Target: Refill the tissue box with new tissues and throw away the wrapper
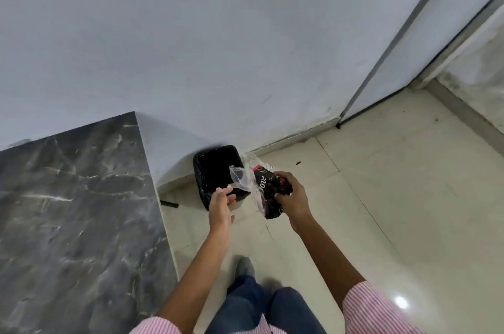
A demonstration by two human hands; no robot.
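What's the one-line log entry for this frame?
phase: wrapper disposal | right hand: gripping wrapper | left hand: pinching its clear end | bin: on floor, under wrapper | released: no

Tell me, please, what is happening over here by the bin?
A person stands over a small black-lined bin on the floor, next to a dark marble counter. The right hand has a grip on a crumpled dark wrapper, while the left hand pinches its clear plastic end, which hangs above the bin's opening. The wrapper is not yet in the bin. No tissue box shows in this view.
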